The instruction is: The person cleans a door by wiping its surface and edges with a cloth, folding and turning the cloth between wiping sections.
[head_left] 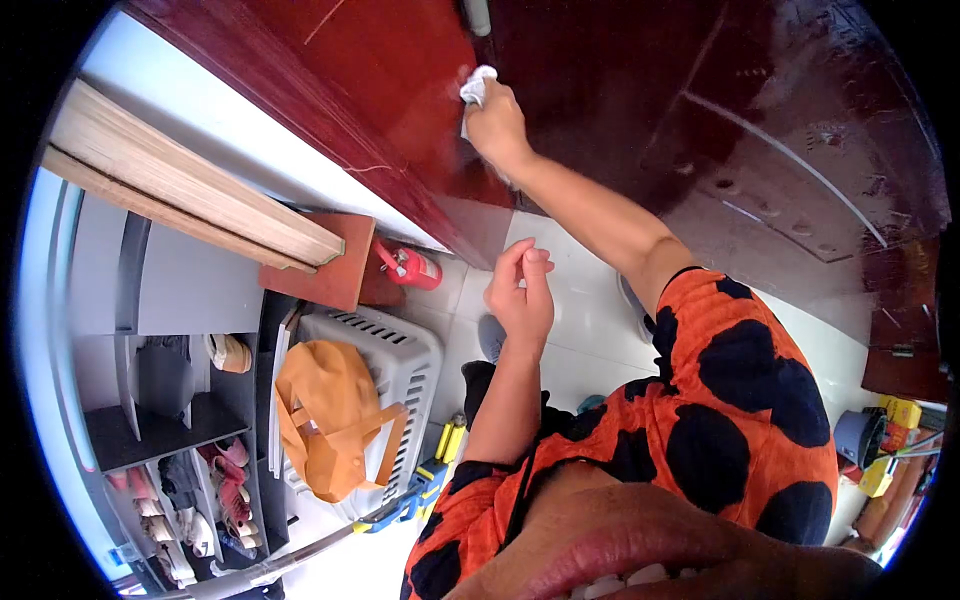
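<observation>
My right hand [497, 128] is stretched up to the dark red door [600, 90], its fingers closed on a crumpled white cloth [478, 86]. The cloth presses against the glossy surface close to the door's edge, below a metal handle [479, 15]. Part of the cloth is hidden behind the fingers. My left hand [523, 290] is held up in front of my body, away from the door. Its fingers are curled in towards the thumb, and nothing shows in them.
On the left, a shoe rack [190, 440] holds several pairs of shoes. Beside it are an orange bag [335, 420] on a grey plastic crate [415, 350], and a red fire extinguisher [413, 268]. Wooden boards [190, 180] jut out above. Yellow boxes [898, 412] stand at far right.
</observation>
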